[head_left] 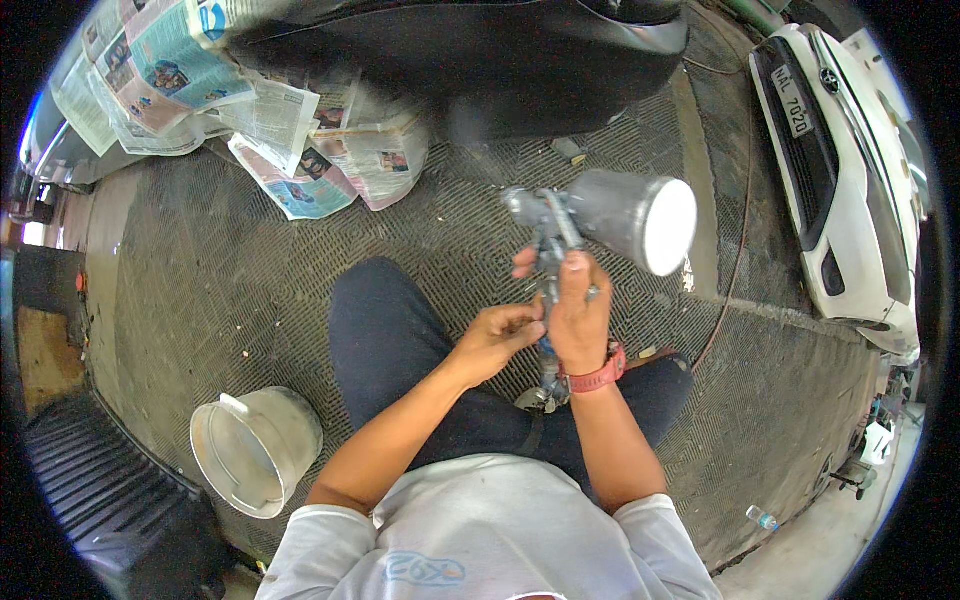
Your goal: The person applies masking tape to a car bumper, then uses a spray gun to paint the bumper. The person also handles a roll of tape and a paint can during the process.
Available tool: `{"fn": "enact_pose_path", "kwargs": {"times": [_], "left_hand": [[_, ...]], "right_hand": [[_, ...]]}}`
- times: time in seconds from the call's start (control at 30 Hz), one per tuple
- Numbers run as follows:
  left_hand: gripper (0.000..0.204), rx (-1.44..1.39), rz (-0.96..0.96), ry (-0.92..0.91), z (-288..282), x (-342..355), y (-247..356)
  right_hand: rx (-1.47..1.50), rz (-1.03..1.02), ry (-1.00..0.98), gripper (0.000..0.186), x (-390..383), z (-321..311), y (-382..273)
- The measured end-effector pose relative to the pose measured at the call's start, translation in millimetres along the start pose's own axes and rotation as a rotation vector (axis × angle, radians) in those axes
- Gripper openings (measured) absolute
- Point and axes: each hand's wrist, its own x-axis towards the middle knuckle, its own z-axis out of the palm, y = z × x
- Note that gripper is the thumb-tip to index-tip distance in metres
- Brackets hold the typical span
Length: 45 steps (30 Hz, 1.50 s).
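My right hand [578, 315], with a red watch at the wrist, is closed around the grip of a silver spray gun [551, 225]. The gun's metal cup [615, 215] points out to the right, its round white end [667, 228] facing the side. Low on the gun, my left hand [505, 335] has its fingers pinched at the fitting [546, 355] below the grip; part of what those fingers grip is hidden. My crossed legs [385, 355] in dark trousers are beneath.
A metal pot [255, 450] sits beside my left leg. Newspaper masking [180, 80] and a dark panel [500, 70] are ahead. A white car bumper [850, 230] is at the right, near a thin hose [735, 280]. A plastic bottle [760, 518] lies lower right.
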Motion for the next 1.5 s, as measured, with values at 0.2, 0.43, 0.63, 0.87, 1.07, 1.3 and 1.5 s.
{"fn": "enact_pose_path", "kwargs": {"times": [0.2,0.43,0.63,0.87,1.07,1.3,1.5], "left_hand": [[0.022,-0.072,0.045,0.062,4,-14,22],[0.029,0.136,-0.038,-0.130,45,36,38],[0.036,0.585,0.017,-0.247,13,50,59],[0.048,1.343,-0.154,-0.123,-62,76,7],[0.054,1.330,-0.187,-0.286,-61,87,-28],[0.049,1.242,-0.088,-0.260,-77,99,-54],[0.054,1.310,-0.337,-0.217,-61,92,-19]], "right_hand": [[0.038,-0.037,-0.109,0.062,9,6,-20],[-0.034,-0.058,0.212,0.068,18,-51,-28],[-0.084,-0.086,0.466,0.068,28,-94,-49],[-0.081,-0.073,0.364,0.067,27,-67,-78],[-0.030,-0.033,0.072,0.066,24,-5,-90],[-0.042,-0.164,-0.225,0.068,28,45,-99],[-0.043,-0.042,-0.109,0.073,32,28,-115]]}}
